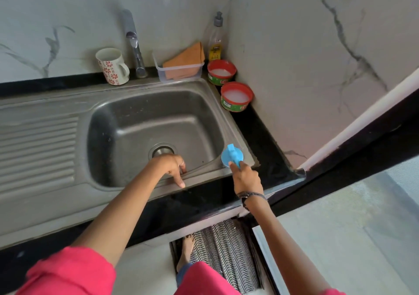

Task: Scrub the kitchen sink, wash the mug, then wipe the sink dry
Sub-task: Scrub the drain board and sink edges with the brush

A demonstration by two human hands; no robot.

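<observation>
Head view. Labels on the dish-soap bottle [215, 42] and the two red-rimmed tubs [221, 72] [236, 96] too blurred to read. Steel sink [127, 113]: dull grey, speckled basin, ribbed drainboard to the left, long axis left to right along the black counter [256, 136]. Mug [112, 66]: white, red flower print, upright behind the sink rim just left of the tap [135, 45], handle pointing right. Left hand [172, 165] rests on the sink's front rim, fingers loosely curled over the edge, holding nothing. Right hand [246, 176] grips a round blue scrubber [232, 156] by its handle, at the sink's front right corner.
</observation>
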